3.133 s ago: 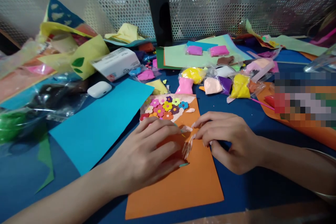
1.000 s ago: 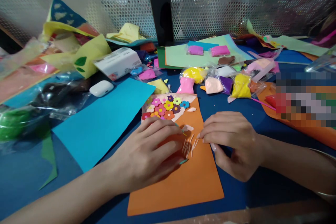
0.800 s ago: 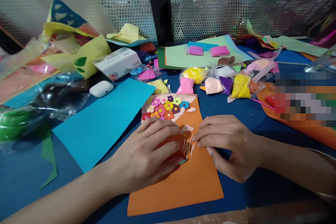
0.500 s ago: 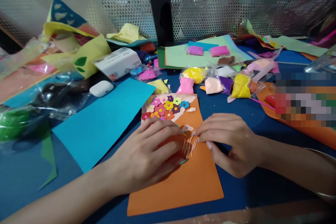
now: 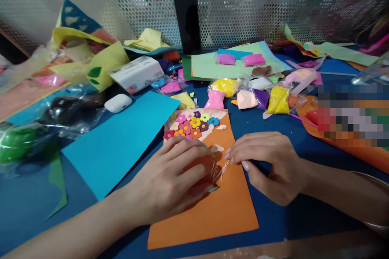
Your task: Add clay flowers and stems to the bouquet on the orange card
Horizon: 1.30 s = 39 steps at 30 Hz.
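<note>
You face a grey perforated panel (image 5: 225, 8) standing behind the blue work surface (image 5: 299, 139). Through its perforations, you see bright patches. Your view darkens at the upper right corner.

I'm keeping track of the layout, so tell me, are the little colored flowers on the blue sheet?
No, the flowers sit at the far end of the orange sheet, beyond the left hand.

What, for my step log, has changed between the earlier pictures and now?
Some thin pale strips, nearly parallel just before, now cross beside the right hand, which has shifted slightly right; any hold is unclear. The left hand, orange sheet and flowers stayed put.
</note>
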Available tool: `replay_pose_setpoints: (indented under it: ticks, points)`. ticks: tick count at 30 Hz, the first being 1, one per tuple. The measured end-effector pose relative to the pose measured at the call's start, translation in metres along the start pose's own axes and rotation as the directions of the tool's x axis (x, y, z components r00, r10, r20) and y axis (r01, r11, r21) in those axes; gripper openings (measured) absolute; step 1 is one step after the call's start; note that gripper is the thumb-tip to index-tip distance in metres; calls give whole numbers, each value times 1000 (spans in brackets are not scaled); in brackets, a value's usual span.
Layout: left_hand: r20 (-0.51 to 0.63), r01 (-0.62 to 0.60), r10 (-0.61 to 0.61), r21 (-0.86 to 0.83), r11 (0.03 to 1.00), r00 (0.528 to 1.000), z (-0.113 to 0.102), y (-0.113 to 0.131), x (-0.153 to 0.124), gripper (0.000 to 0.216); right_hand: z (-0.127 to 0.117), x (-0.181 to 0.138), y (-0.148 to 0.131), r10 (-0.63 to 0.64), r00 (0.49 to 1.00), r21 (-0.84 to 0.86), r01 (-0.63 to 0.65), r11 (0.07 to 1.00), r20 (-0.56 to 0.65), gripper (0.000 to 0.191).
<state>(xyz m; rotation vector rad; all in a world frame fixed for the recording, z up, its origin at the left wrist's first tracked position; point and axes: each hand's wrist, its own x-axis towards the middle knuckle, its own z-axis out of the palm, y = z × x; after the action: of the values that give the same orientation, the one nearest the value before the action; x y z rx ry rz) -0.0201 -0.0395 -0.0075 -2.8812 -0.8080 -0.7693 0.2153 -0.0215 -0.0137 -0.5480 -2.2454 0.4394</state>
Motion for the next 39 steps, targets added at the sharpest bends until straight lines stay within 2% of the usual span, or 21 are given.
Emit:
replay_pose_setpoints:
  ticks: [5, 12, 20, 39]
  points:
    - [3, 6, -6, -1, 1000, 1000, 1, 0, 0, 7, 1, -1, 2, -78, 997, -84, 79, 993, 16, 18]
    - [-1, 11, -11, -23, 1000, 1000, 2, 0, -1, 7, 0, 1, -1, -81, 981, -70, 95, 993, 175, 14]
    - [7, 2, -2, -26, 1000, 1000, 1, 0, -1, 7, -1, 2, 1, -95, 977, -139, 123, 983, 189, 19]
    - [5, -7, 8, -31, 999, 1000, 3, -1, -2, 7, 3, 1, 5, -119, 972, -171, 155, 973, 204, 19]
